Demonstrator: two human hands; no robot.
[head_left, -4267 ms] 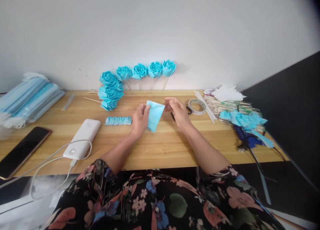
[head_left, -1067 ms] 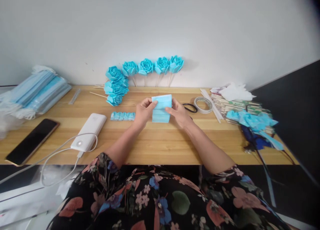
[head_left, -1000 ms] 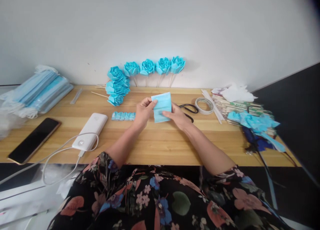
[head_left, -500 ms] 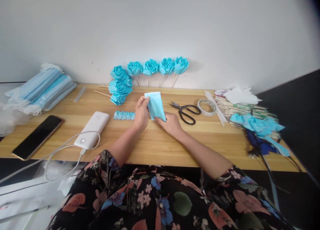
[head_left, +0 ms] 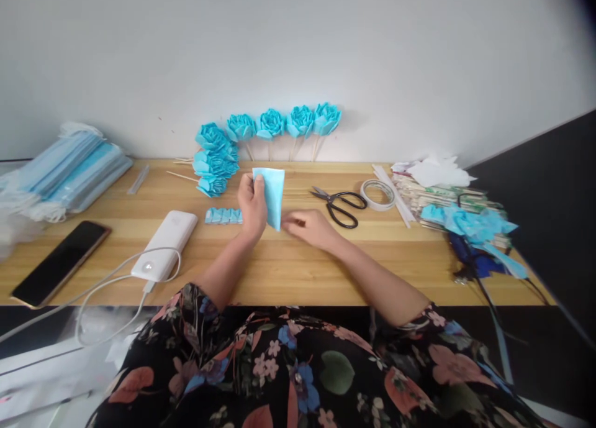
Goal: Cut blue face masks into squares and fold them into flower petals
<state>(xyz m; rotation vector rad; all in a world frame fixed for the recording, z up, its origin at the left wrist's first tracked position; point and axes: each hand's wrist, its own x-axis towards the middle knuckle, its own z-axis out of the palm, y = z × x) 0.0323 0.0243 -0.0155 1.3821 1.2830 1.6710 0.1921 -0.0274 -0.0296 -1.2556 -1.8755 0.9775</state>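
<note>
A folded light-blue fabric sheet (head_left: pixel 274 195) is held upright above the table by my left hand (head_left: pixel 252 207), thumb on its near face. My right hand (head_left: pixel 310 226) is closed beside the sheet's lower right edge, thumb and fingertips together. Whether anything sits in that pinch is hidden. A row of small folded blue pieces (head_left: pixel 223 215) lies on the table to the left of my left hand. Black-handled scissors (head_left: pixel 342 205) lie to the right, beyond my right hand.
Blue fabric flowers on sticks (head_left: pixel 270 125) lean on the wall, more lie stacked (head_left: pixel 214 161). Left are face masks (head_left: pixel 74 167), a phone (head_left: pixel 60 263) and a cabled power bank (head_left: pixel 165 245). Right are a tape roll (head_left: pixel 377 195), white strips (head_left: pixel 395 198) and blue scraps (head_left: pixel 475 223).
My right hand has come off the sheet's lower corner to just right of it. My left hand keeps hold, and the sheet is turned more edge-on. The view has shifted slightly.
</note>
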